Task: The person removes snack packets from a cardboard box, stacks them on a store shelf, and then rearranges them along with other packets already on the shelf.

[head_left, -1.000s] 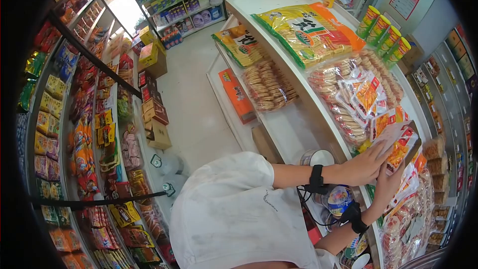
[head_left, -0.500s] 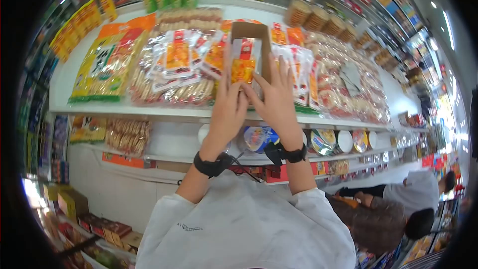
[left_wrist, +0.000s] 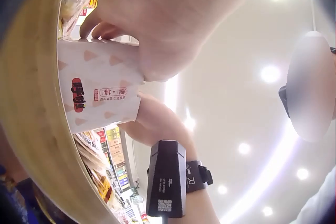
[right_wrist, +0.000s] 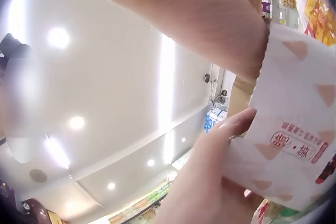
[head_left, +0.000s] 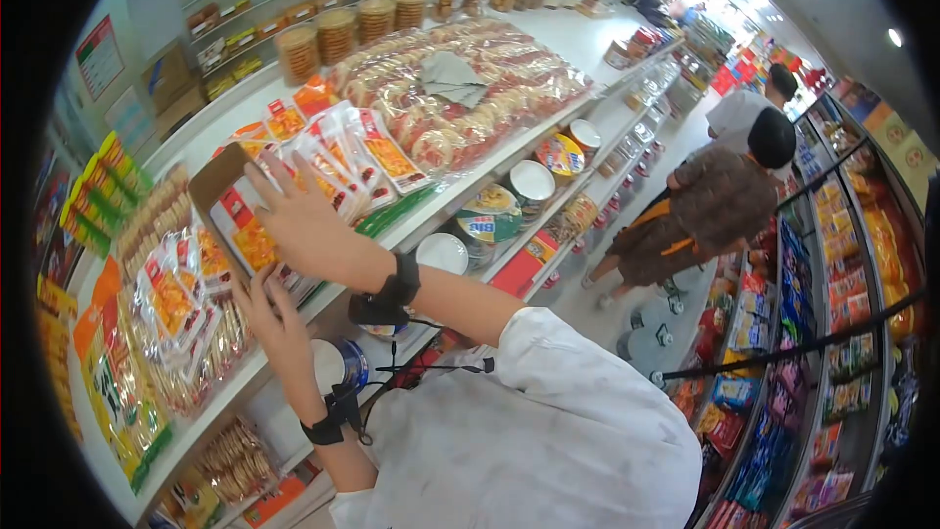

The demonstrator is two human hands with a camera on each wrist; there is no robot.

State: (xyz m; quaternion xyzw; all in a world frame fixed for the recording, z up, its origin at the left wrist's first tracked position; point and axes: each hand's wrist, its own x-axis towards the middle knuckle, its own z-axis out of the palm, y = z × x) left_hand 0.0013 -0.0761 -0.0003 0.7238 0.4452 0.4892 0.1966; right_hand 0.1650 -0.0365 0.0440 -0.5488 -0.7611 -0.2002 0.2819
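Observation:
An open-topped box [head_left: 217, 176] stands on the counter, brown inside, with a printed white outer face [left_wrist: 97, 85]. Inside it lie red, white and orange food packets [head_left: 255, 245]. My left hand [head_left: 269, 318] grips its near left corner, the thumb over the rim in the right wrist view, where the box's white face [right_wrist: 296, 111] also shows. My right hand [head_left: 313, 230] lies along the right side with fingers straight and spread. Similar packets [head_left: 171, 289] lie left of the box, and more packets [head_left: 343, 157] lie right of it.
The counter's front edge [head_left: 411, 220] runs diagonally before me, with tubs [head_left: 534, 181] below. A large clear bag of round snacks [head_left: 509, 98] lies beyond. Jars [head_left: 377, 20] and green canisters [head_left: 108, 191] line the back. Two people [head_left: 700, 211] are in the right aisle, beside stocked shelves.
The head view has swung from the left aisle to the right, so the box and hands now appear farther left. Both hands stay at the box.

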